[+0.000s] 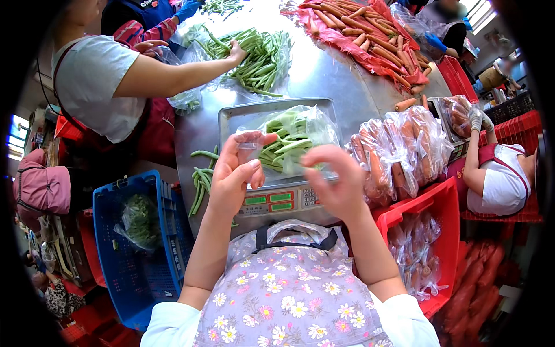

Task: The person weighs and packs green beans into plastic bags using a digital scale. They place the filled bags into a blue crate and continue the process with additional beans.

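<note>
A clear plastic bag of green beans [288,141] lies on the metal pan [232,118] of a digital scale [277,201]. My left hand [236,167] is at the bag's left side, with a gathered piece of the plastic between its fingers. To the right, my right hand [338,180] is raised over the front of the scale, curled and blurred by motion. Whether it touches the bag cannot be made out. Part of the keypad is hidden behind it, while the green displays show between my hands. Loose green beans [201,186] lie left of the scale.
Bagged carrots [399,152] crowd the scale's right side. Loose carrots [368,32] cover red sacking beyond. A co-worker's arm [182,78] reaches into a bean pile [260,60]. A blue crate [125,260] stands at left, a red crate [446,243] at right, both holding bags.
</note>
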The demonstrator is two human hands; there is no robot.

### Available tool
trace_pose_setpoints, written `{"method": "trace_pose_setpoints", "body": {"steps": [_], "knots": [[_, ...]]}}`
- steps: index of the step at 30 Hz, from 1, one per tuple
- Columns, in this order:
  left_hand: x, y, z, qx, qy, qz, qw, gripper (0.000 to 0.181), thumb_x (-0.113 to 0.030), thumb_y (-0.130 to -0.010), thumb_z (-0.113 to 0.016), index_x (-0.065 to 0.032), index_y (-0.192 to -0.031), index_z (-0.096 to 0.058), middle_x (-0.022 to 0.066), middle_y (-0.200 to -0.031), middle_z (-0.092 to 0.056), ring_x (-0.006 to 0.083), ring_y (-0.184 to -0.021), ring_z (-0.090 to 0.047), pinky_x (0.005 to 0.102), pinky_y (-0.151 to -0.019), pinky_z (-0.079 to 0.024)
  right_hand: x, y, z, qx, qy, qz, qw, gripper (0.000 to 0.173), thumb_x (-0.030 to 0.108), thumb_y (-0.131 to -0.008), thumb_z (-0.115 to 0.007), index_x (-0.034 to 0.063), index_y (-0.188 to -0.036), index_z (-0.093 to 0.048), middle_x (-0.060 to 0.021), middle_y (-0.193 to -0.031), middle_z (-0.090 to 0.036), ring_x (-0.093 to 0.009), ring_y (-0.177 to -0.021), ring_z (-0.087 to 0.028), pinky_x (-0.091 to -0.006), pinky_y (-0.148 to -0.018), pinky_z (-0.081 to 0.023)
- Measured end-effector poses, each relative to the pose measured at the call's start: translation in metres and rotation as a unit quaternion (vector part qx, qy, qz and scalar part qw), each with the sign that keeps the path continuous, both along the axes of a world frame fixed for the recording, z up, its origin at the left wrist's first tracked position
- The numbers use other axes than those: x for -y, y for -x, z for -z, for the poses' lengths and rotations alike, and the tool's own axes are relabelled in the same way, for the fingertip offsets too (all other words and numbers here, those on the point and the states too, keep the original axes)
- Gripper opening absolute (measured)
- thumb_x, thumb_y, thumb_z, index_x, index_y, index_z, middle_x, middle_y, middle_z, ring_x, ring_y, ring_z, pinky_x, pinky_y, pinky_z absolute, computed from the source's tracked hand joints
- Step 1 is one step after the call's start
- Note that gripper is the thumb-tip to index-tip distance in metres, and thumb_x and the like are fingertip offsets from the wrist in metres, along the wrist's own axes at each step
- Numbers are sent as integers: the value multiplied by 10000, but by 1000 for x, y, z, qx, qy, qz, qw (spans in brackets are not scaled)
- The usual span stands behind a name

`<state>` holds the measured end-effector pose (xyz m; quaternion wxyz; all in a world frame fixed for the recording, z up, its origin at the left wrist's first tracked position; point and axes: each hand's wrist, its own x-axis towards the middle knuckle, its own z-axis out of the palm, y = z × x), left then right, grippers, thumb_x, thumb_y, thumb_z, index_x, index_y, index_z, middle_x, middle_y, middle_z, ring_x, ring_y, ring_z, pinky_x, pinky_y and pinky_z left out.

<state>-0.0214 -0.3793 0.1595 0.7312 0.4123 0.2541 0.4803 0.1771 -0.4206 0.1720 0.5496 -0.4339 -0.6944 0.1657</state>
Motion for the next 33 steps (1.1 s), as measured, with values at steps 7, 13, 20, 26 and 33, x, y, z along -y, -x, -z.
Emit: {"method": "trace_pose_setpoints", "body": {"steps": [7,13,20,26,33], "knots": [[17,1,-7,-42,-12,-14,999,417,-22,-834,-461,3,-1249,-436,256,-1273,-508,60,-528,-471,221,-570,-439,-32,-6,53,273,181,148,933,127,140,-828,-592,35,-775,-547,-140,-759,-589,-359,-661,-593,-440,-601,-481],[19,-2,1,-42,-7,-34,999,387,-18,-845,-481,-15,-1231,-448,244,-1250,-528,55,-512,-457,221,-529,-426,-51,31,56,325,71,141,932,89,129,-755,-624,67,-745,-560,-101,-779,-573,-286,-653,-615,-394,-552,-491],[14,0,4,-56,4,-66,996,345,38,-829,-484,-3,-1172,-466,171,-1144,-598,77,-571,-485,223,-552,-438,-52,20,59,312,167,157,922,68,119,-731,-654,82,-783,-630,-114,-799,-587,-269,-679,-633,-365,-586,-507],[15,-11,17,-199,-40,-226,953,303,-38,-881,-517,-2,-1177,-463,111,-1119,-563,119,-798,-568,233,-682,-463,-14,-13,6,-153,207,60,964,161,60,-804,-698,30,-957,-659,-57,-840,-634,-99,-623,-560,-233,-573,-463],[25,-35,-34,-358,-504,-362,697,263,-145,-891,-582,-28,-1119,-524,116,-1110,-545,305,-1027,-532,417,-893,-418,37,-44,-33,-419,171,39,891,184,26,-848,-667,3,-1031,-661,-3,-875,-648,-31,-667,-525,-172,-584,-432]]}}
